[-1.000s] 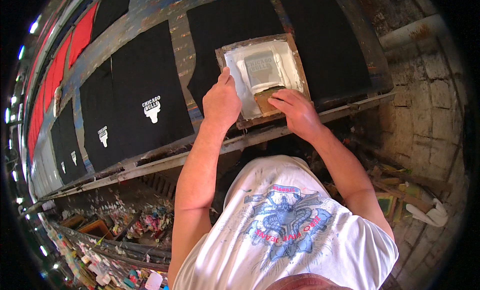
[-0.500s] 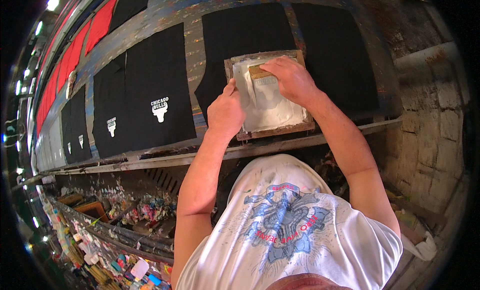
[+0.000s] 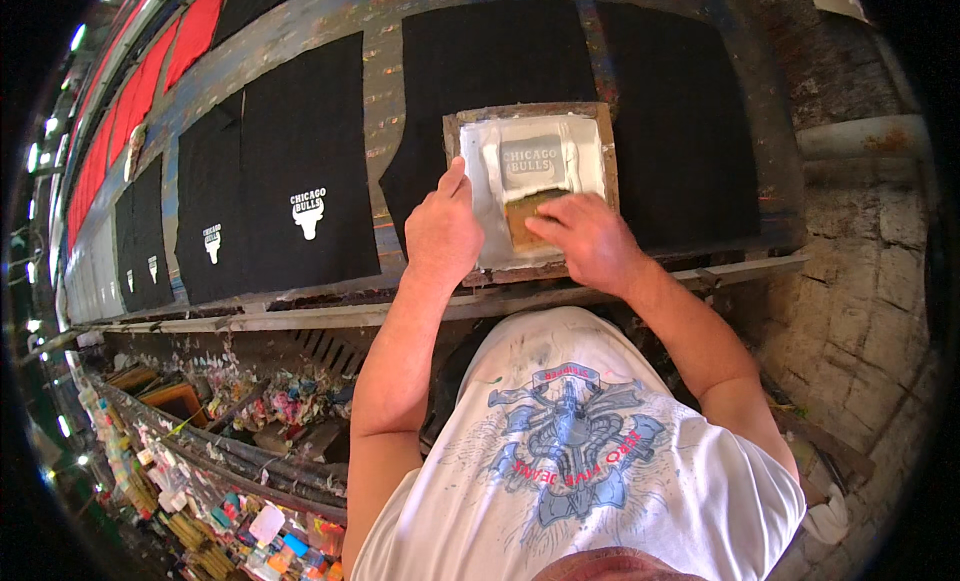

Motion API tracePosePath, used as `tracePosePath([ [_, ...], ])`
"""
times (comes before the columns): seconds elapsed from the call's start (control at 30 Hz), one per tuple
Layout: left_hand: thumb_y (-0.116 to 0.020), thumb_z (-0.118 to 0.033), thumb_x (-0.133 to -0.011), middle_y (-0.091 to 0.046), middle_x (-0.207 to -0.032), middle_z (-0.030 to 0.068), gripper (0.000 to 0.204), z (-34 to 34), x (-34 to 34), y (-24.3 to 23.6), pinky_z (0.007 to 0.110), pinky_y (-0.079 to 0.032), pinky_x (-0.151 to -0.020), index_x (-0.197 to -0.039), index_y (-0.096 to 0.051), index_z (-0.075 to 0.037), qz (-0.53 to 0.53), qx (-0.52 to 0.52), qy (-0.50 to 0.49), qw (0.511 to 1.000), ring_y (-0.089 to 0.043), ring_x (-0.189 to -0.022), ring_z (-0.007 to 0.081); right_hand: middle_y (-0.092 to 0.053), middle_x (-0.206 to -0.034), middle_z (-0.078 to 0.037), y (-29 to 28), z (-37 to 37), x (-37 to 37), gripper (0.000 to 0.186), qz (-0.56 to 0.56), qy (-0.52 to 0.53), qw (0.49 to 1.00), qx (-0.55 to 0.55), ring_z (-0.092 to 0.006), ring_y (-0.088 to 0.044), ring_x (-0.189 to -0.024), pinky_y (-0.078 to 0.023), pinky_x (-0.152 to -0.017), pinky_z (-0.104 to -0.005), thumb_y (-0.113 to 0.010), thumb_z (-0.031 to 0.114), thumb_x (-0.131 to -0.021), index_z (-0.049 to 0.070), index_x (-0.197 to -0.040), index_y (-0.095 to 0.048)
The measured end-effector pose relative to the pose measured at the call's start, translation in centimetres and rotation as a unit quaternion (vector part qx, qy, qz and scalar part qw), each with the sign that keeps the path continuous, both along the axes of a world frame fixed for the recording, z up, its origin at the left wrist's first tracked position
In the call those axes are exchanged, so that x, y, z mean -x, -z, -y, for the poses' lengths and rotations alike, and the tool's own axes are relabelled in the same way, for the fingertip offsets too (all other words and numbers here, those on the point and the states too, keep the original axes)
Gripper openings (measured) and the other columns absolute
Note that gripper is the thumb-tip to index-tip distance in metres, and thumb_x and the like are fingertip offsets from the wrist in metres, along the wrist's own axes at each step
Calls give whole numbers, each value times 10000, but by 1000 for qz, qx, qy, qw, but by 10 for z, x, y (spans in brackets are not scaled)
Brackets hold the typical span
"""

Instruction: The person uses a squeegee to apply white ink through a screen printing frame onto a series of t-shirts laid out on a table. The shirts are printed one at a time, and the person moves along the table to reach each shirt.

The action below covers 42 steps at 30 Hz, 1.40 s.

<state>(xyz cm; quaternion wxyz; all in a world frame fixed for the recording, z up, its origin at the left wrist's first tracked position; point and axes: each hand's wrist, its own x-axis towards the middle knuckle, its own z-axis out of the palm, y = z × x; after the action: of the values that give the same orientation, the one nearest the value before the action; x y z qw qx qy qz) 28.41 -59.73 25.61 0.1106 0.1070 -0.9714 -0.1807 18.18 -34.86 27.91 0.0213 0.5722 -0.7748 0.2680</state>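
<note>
A wood-edged printing screen (image 3: 609,131) lies on a black fabric piece (image 3: 500,56) on the long table. My left hand (image 3: 443,229) is closed on the screen's left side, its thumb or forefinger extended along the edge. With my right hand (image 3: 592,241) I grip a brown squeegee (image 3: 527,221), tilted against the mesh in the screen's nearer half. White ink (image 3: 490,231) coats the mesh around the squeegee. Beyond the blade, the lettered part of the stencil shows grey; squeegee and hand cover the lower part. My fingertips on the squeegee's far side are partly hidden.
To the left lie black fabric pieces (image 3: 340,101) bearing small white prints, with red pieces (image 3: 190,41) farther off. Another black piece (image 3: 680,131) is at the right. A metal rail (image 3: 250,321) runs along the table's near edge. Below left are cluttered containers (image 3: 265,526).
My right hand has drawn the squeegee toward me, from the screen's far end into its nearer half, uncovering the stencil's lettering. My left hand stays on the frame's left side.
</note>
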Motion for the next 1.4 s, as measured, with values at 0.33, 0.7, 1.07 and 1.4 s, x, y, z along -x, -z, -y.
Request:
tracePosePath([
  [0.33, -691, -4, -895, -692, -1578, 153, 382, -1, -13, 2, 467, -674, -881, -1267, -765, 47, -6, -13, 20, 1000, -806, -1031, 358, -800, -1161, -166, -33, 6, 35, 368, 176, -25, 975, -136, -407, -743, -1144, -594, -1024, -507, -716, -47, -928, 72, -1262, -813],
  [0.7, -692, -17, -913, -696, -1575, 147, 365, 3, -1, 5, 471, -676, -886, -1266, -773, 26, -13, -11, 23, 1000, -807, -1036, 353, -785, -1148, -141, 2, 39, 63, 459, 15, 33, 999, -27, -371, -733, -1119, -581, -1020, -512, -724, -34, -872, 93, -1303, -817],
  [1.07, -685, 9, -908, -681, -1591, 129, 420, 3, -5, 8, 491, -620, -1018, -1319, -767, 36, -13, -15, 1, 1000, -757, -1180, 369, -757, -1206, -130, -3, -5, -24, 447, 36, -1, 999, -24, -358, -702, -1146, -573, -1031, -499, -745, 42, -847, 84, -1287, -811],
  [1.4, -753, 50, -911, -654, -1543, 223, 518, -24, -16, 25, 491, -562, -1135, -1428, -733, 23, -109, -89, -88, 986, -636, -1393, 413, -752, -1252, -130, -21, -28, -8, 481, 104, -89, 990, -28, -357, -693, -1205, -547, -1102, -501, -913, 299, -863, 81, -1277, -805],
])
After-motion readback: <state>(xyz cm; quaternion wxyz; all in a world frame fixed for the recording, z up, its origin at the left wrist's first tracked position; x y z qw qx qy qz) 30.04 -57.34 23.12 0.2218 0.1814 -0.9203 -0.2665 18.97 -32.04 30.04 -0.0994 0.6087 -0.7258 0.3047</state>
